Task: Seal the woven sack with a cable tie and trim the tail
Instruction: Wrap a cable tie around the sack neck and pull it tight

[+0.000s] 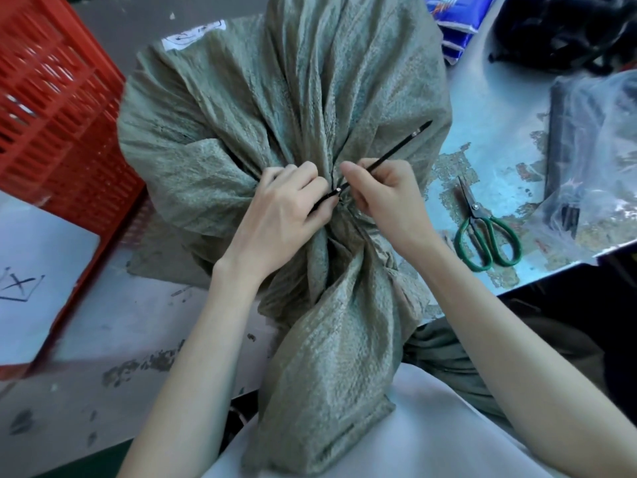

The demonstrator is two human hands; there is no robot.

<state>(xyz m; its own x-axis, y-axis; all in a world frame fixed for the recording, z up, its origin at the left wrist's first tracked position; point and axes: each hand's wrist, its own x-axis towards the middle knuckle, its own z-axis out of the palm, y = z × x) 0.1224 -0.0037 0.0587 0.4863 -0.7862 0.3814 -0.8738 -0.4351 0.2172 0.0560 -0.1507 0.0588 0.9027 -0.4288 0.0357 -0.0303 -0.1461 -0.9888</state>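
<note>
A green woven sack (275, 108) lies on the worktable with its mouth gathered into a neck near the middle of the view. A black cable tie (400, 145) runs around that neck, and its tail sticks out up and to the right. My left hand (286, 208) pinches the tie's head end against the neck. My right hand (382, 198) grips the tail just right of the head. The loose flap of the sack (331, 374) hangs toward me. Green-handled scissors (482, 232) lie shut on the table to the right.
A red plastic crate (51, 115) stands at the left. A clear bag of black cable ties (593, 150) lies at the right, a dark bundle (565, 29) behind it. Blue and white packets (451, 25) sit at the back. The table edge (551, 274) runs along the lower right.
</note>
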